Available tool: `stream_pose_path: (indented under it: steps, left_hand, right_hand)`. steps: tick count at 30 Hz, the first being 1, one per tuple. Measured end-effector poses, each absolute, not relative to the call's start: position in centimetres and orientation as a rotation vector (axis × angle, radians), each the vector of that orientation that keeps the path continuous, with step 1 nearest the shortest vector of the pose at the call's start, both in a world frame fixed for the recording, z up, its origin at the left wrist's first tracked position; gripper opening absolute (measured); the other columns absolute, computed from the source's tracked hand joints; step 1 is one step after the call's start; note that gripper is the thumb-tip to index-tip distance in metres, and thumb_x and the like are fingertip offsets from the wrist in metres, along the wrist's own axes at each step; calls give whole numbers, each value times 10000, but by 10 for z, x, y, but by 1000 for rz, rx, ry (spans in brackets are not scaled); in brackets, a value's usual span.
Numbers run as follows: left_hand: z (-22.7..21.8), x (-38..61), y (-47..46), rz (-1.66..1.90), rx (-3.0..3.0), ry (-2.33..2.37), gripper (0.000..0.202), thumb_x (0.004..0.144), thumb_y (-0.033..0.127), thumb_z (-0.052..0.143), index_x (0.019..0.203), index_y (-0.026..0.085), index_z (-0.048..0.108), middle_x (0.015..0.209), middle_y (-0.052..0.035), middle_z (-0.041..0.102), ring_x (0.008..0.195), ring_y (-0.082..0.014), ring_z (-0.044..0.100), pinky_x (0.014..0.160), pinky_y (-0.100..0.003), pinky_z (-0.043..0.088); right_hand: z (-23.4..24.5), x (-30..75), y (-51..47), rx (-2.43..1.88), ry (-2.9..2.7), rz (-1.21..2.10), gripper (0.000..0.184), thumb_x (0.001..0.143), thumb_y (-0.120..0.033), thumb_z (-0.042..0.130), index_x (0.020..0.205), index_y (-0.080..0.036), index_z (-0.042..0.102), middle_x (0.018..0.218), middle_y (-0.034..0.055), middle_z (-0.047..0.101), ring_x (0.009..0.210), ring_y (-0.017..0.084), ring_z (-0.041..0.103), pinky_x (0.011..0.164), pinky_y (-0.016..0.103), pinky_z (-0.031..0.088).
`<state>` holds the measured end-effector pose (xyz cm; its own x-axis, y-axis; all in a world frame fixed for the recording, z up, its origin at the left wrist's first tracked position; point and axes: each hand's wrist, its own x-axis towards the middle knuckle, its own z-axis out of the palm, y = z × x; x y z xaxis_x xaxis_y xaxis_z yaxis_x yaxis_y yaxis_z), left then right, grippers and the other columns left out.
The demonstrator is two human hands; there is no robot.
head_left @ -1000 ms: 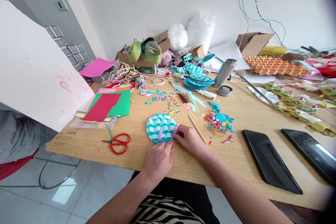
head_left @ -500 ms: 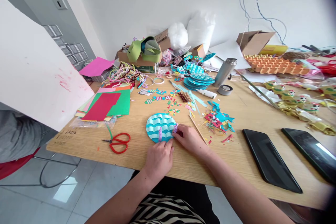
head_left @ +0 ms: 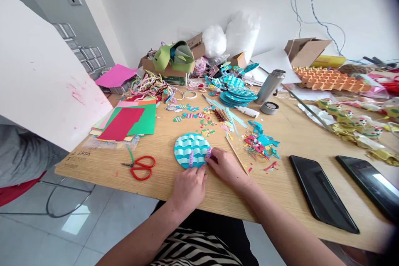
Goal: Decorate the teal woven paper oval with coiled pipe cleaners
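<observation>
A round blue paper disc (head_left: 186, 143) with wavy pale-blue strips lies flat at the table's near edge. At its lower rim, the bent fingers of my left hand (head_left: 189, 187) press the disc to the table. A bumpy purple strip (head_left: 191, 158) stands on the disc just above those fingers. My right hand (head_left: 225, 166) is closed at the disc's right edge, its thumb and fingertips pinching a second purple strip (head_left: 209, 152). That strip's lower end is hidden by the fingers.
Red-handled scissors (head_left: 142, 168) lie to the left, below stacked coloured paper (head_left: 121, 124). A wooden stick (head_left: 237, 156) and paper scraps (head_left: 262, 141) are beside my right hand. Two phones (head_left: 322, 193) rest at the right. Behind stand blue discs (head_left: 238, 97) and a steel flask (head_left: 270, 87).
The view has shifted slightly, so the things on the table sit a little differently in the picture. Both hands keep their places on the disc and strip.
</observation>
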<state>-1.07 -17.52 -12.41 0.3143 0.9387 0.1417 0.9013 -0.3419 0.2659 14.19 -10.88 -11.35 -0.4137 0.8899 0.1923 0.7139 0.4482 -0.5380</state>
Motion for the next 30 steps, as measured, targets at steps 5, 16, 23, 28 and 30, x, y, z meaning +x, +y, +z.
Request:
stream_pose_path:
  steps: [5,16,23,28,30]
  left_hand:
    - [-124,-11,-175,419,2428,1704,343,905,263,393,1206,203,546,893,-63,675,794,-197,628,672,-295,482]
    - [-124,-11,-174,420,2429,1698,344,912,273,379,1210,202,536,911,-52,675,798,-200,629,664,-314,484]
    - [-124,-12,-175,428,2438,1701,335,906,266,393,1203,203,535,905,-57,673,798,-195,626,669,-297,477]
    - [-125,-12,-174,426,2439,1704,343,907,269,394,1218,209,526,890,-48,672,790,-197,625,658,-301,474]
    - [-125,-12,-174,423,2443,1707,344,907,272,397,1218,206,527,887,-48,671,789,-198,625,654,-301,473]
  right_hand:
    - [-113,141,-108,-1357,-2275,503,168,842,-189,513,676,-189,535,715,43,606,695,172,567,637,250,401]
    - [-115,144,-108,-1326,-2231,580,162,833,-211,524,678,-182,560,693,30,595,651,157,547,603,243,386]
    - [-110,147,-108,-1344,-2236,658,120,792,-192,535,674,-173,549,648,7,554,581,133,500,538,230,363]
    - [-110,149,-107,-1336,-2224,667,88,763,-159,534,677,-169,549,643,4,542,567,123,498,532,221,370]
    - [-110,149,-106,-1338,-2224,670,87,755,-152,536,670,-169,544,640,4,540,562,121,499,526,218,370]
